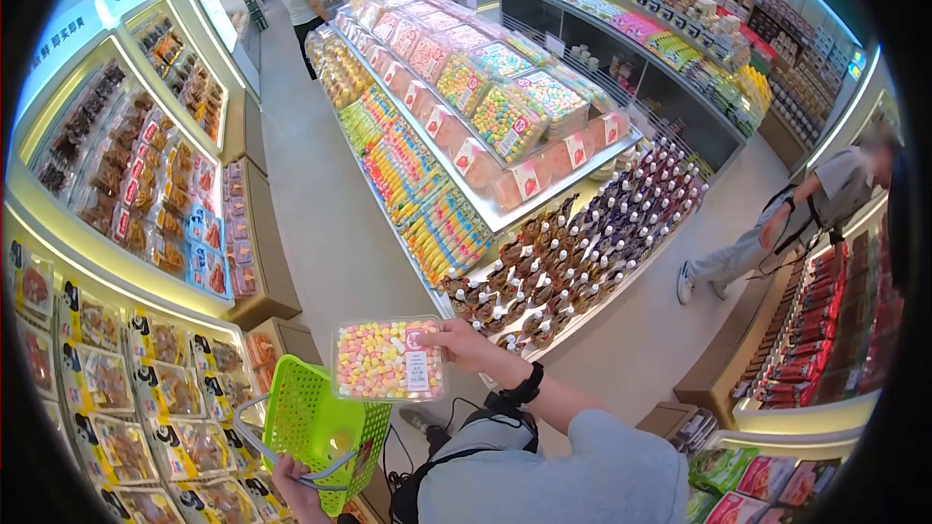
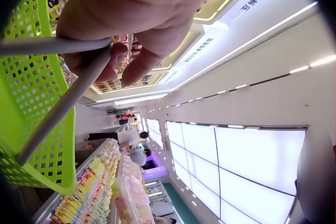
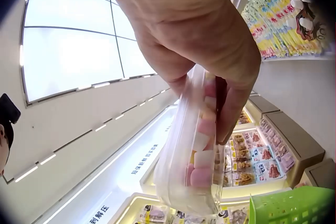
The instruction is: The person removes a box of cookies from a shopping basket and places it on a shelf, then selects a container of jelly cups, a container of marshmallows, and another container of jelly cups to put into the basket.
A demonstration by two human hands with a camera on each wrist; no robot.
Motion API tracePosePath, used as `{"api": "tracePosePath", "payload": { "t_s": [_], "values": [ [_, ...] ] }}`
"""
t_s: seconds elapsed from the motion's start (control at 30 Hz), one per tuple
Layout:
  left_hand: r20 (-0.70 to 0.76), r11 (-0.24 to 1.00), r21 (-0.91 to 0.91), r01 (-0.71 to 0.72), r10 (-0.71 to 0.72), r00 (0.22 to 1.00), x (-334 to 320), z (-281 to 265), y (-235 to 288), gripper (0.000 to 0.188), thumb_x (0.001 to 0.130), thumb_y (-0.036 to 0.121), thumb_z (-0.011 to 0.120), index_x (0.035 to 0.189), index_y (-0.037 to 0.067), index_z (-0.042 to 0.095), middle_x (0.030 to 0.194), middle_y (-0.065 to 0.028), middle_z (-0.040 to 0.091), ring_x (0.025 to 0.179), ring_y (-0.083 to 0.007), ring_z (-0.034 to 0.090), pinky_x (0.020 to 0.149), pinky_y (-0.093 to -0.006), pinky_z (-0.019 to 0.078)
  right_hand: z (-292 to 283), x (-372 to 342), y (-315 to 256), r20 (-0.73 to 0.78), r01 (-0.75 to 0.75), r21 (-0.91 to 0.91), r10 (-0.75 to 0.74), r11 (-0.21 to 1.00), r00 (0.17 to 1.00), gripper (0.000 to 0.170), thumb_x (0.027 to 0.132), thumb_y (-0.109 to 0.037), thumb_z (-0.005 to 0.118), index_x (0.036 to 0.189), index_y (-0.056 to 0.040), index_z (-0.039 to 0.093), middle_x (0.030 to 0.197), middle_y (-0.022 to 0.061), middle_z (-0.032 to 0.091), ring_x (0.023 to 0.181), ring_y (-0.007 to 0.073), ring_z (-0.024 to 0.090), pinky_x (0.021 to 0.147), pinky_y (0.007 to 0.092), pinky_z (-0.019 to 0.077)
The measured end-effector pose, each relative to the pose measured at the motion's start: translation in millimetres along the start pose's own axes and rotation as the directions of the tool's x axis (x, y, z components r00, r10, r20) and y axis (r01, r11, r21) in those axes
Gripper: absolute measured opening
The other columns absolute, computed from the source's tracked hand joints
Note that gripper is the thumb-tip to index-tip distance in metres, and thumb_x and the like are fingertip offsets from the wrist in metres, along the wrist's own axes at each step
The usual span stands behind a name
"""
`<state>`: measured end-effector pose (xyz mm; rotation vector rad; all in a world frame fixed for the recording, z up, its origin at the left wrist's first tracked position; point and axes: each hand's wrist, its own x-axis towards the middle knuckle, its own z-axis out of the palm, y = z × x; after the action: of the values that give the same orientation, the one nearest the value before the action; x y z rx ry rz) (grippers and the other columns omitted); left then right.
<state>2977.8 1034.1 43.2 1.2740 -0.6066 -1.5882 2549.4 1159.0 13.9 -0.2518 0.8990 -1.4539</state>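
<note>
My right hand point(image 1: 471, 344) grips a clear plastic box of pastel marshmallows point(image 1: 374, 359) at its right edge, beside a white and red label. In the right wrist view the thumb and fingers pinch the box point(image 3: 181, 166) from both faces, and pink and white pieces show through its side. The box is held over the rim of a lime-green shopping basket point(image 1: 291, 408). My left hand point(image 1: 294, 487) holds the basket's grey handle point(image 1: 330, 473), with fingers curled around it in the left wrist view. The basket has perforated walls, and part of its inside is hidden behind the box.
A large display island point(image 1: 505, 223) ahead carries stacked candy boxes, colourful sticks and white-capped pouches point(image 1: 544, 281). Packaged-food shelves point(image 1: 155, 378) line the left. One person point(image 1: 796, 204) walks at right; another point(image 1: 301, 5) stands at the far end of the aisle.
</note>
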Motion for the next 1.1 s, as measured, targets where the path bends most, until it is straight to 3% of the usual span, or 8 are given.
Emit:
{"api": "tracePosePath", "payload": {
  "t_s": [0.17, 0.37, 0.47, 0.6, 0.67, 0.77, 1.03, 1.1],
  "values": [
    [0.132, 0.985, 0.137, 0.109, -0.127, 0.983, 87.3, 32.0, 41.8, 0.026, 0.083, 0.007, 0.06, 0.106, 0.005, 0.05, 0.07, 0.0024, 0.041, 0.056, -0.0077, 0.039, 0.054, -0.0236, 0.0398, 5.1, 22.7, 37.7, -0.361, 0.138, 0.154, -0.075, 0.978, 0.93, 0.028, 0.088, -0.008, 0.067, 0.113, 0.002, 0.06, 0.107, 0.0094, 0.068, 0.094, 0.0188, 0.068, 0.084, 0.0337, 0.0559],
    [0.355, 0.968, 0.171, 0.184, -0.235, 0.905, 183.0, 68.3, 72.3, 0.023, 0.082, 0.007, 0.061, 0.103, 0.006, 0.049, 0.07, 0.0022, 0.041, 0.056, -0.008, 0.04, 0.054, -0.0244, 0.0398, 54.5, 37.0, 65.3, -0.525, 0.524, 0.173, -0.372, 0.834, 0.766, 0.038, 0.085, 0.002, 0.066, 0.121, 0.0011, 0.056, 0.117, 0.0108, 0.064, 0.106, 0.022, 0.064, 0.091, 0.0368, 0.0538],
    [0.394, 0.969, 0.174, 0.178, -0.234, 0.889, 220.4, 94.0, 82.4, 0.024, 0.082, 0.007, 0.061, 0.102, 0.006, 0.049, 0.07, 0.0019, 0.042, 0.055, -0.0081, 0.04, 0.054, -0.0246, 0.0396, 68.7, 39.8, 63.0, -0.596, 0.588, 0.218, -0.371, 0.779, 0.712, 0.043, 0.085, 0.004, 0.064, 0.126, 0.0019, 0.052, 0.12, 0.0116, 0.063, 0.105, 0.0225, 0.064, 0.091, 0.0363, 0.0538],
    [0.431, 0.972, 0.173, 0.16, -0.221, 0.875, 264.5, 124.8, 107.4, 0.024, 0.083, 0.007, 0.061, 0.103, 0.005, 0.048, 0.069, 0.0031, 0.042, 0.055, -0.0084, 0.039, 0.056, -0.0246, 0.0389, 73.3, 53.9, 48.0, -0.647, 0.647, 0.161, -0.415, 0.745, 0.64, 0.045, 0.084, 0.007, 0.063, 0.127, 0.0028, 0.051, 0.12, 0.0118, 0.062, 0.107, 0.0229, 0.062, 0.093, 0.0363, 0.0518],
    [0.463, 0.97, 0.113, 0.216, -0.244, 0.852, 292.5, 140.9, 116.9, 0.01, 0.086, 0.004, 0.055, 0.086, 0.009, 0.045, 0.065, 0.0035, 0.039, 0.053, -0.0076, 0.037, 0.053, -0.0225, 0.0362, 74.1, 70.6, 37.1, -0.649, 0.652, 0.153, -0.423, 0.742, 0.633, 0.045, 0.084, 0.006, 0.063, 0.126, 0.0027, 0.051, 0.119, 0.0123, 0.062, 0.107, 0.023, 0.063, 0.093, 0.0363, 0.0522],
    [0.472, 0.973, 0.079, 0.218, -0.229, 0.851, 331.0, 165.7, 125.0, 0.012, 0.086, 0.003, 0.054, 0.084, 0.008, 0.043, 0.065, 0.0029, 0.039, 0.054, -0.0085, 0.037, 0.053, -0.0229, 0.0366, 69.6, 109.4, 18.0, -0.692, 0.646, 0.103, -0.412, 0.757, 0.593, 0.043, 0.084, 0.006, 0.063, 0.126, 0.0023, 0.052, 0.118, 0.0126, 0.062, 0.105, 0.0226, 0.063, 0.09, 0.0359, 0.0533],
    [0.426, 0.952, 0.022, 0.305, -0.285, 0.859, 462.0, 246.8, 151.8, 0.011, 0.09, 0.005, 0.052, 0.085, 0.007, 0.043, 0.066, 0.0017, 0.038, 0.056, -0.0094, 0.036, 0.053, -0.0234, 0.0367, 40.5, 272.8, -98.8, -0.613, 0.595, 0.011, -0.465, 0.803, 0.639, 0.042, 0.083, 0.003, 0.068, 0.122, 0.0029, 0.055, 0.109, 0.0082, 0.066, 0.096, 0.0178, 0.066, 0.084, 0.0325, 0.0548],
    [0.384, 0.953, 0.0, 0.303, -0.28, 0.88, 488.1, 276.1, 159.1, 0.01, 0.091, 0.005, 0.051, 0.085, 0.006, 0.043, 0.066, 0.002, 0.037, 0.056, -0.0093, 0.035, 0.054, -0.0226, 0.0366, 38.2, 312.4, -147.6, -0.574, 0.531, -0.147, -0.509, 0.835, 0.642, 0.04, 0.082, 0.002, 0.069, 0.12, 0.0032, 0.056, 0.107, 0.0084, 0.067, 0.092, 0.017, 0.066, 0.082, 0.0325, 0.0556]
  ]
}}
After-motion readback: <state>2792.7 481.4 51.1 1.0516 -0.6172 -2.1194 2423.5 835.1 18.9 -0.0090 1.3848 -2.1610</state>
